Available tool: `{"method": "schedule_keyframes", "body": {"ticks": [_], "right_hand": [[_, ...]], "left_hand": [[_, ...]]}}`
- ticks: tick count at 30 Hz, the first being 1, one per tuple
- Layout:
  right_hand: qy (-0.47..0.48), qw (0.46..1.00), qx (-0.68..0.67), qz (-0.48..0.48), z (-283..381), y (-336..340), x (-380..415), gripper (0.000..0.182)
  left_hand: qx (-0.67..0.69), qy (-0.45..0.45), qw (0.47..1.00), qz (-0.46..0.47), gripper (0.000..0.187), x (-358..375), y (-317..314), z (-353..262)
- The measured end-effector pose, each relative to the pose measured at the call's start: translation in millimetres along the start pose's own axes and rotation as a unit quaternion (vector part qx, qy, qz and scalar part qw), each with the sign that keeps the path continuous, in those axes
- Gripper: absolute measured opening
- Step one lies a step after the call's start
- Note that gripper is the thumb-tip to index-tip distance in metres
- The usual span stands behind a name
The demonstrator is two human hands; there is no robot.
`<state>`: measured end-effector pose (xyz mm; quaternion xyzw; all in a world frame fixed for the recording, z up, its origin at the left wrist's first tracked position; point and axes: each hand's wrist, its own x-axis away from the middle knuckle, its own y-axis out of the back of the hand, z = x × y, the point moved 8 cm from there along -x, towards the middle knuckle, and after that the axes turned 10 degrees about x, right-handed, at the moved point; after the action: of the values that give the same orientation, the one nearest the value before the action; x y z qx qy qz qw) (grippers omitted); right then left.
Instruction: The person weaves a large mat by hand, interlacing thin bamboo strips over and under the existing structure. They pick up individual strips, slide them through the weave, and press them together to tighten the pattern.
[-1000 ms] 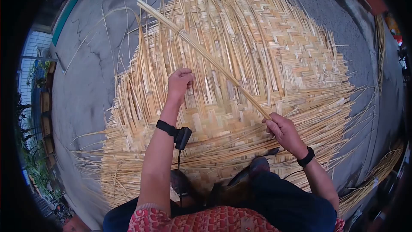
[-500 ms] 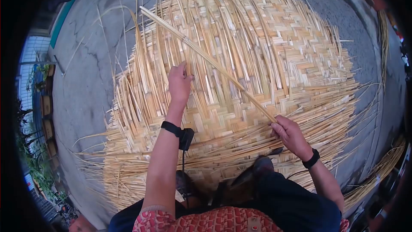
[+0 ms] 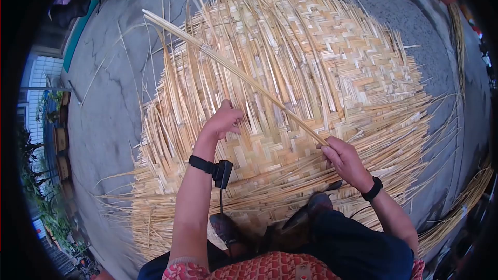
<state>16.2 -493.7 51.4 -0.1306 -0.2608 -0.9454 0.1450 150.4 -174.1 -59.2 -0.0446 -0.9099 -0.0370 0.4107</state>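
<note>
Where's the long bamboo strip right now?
In the head view, the long bamboo strip slants above the woven mat, its near end gripped by the right hand, far end upper left.

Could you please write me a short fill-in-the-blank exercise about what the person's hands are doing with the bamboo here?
1. The right hand grips the near end of a long bamboo ____.
2. The left hand rests on the woven ____, which lies on the concrete ground.
3. The strip slants up and away toward the ____ side of the picture.
4. Each wrist wears a ____ band.

Missing words: strip; mat; left; black
</note>
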Motion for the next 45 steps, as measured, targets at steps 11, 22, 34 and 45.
{"method": "schedule_keyframes", "body": {"ticks": [11, 22, 34, 45], "right_hand": [[-0.026, 0.995, -0.078, -0.062, -16, -9, -24, 0.017], [0.146, 0.986, -0.014, 0.075, 36, -82, -160, 0.035], [0.167, 0.946, 0.256, 0.108, 22, -76, -152, 0.013], [0.218, 0.826, 0.475, 0.212, 30, -100, -152, 0.012]], "left_hand": [[0.189, -0.097, 0.959, 0.186, 0.047, 8, -31, -24], [0.228, -0.093, 0.961, 0.125, 0.059, -1, -31, -61], [0.051, -0.047, 0.987, 0.143, 0.04, 159, 109, -60], [-0.245, -0.133, 0.96, 0.037, 0.037, 293, 192, -68]]}}
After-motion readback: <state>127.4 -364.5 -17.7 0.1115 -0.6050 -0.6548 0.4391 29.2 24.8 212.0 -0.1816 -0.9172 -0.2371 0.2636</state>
